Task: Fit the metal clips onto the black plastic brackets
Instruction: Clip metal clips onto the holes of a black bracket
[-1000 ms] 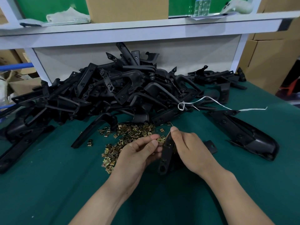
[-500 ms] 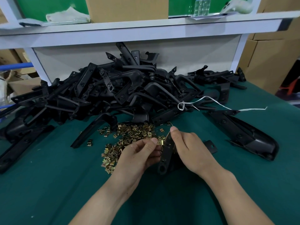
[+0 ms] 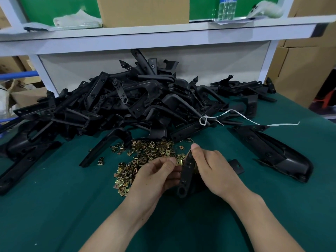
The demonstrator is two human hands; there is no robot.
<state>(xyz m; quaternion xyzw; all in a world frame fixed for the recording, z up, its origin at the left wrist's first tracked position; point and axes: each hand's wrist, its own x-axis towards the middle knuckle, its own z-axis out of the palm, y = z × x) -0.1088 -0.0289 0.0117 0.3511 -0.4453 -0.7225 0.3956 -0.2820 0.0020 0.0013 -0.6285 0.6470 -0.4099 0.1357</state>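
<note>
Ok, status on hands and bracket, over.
Right hand grips the black bracket. Left hand pinches a metal clip at its edge. Clip pile, bracket heap behind; nothing blocking.

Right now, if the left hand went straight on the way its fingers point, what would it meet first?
The black bracket that the right hand grips; the left hand, seemingly pinching a metal clip, points at its edge, though the gap is hard to judge.

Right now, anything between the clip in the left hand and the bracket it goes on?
Nothing visible. The left hand pinches the clip right at the edge of the bracket, which the right hand grips. The loose clips lie beyond, out of the path.
</note>
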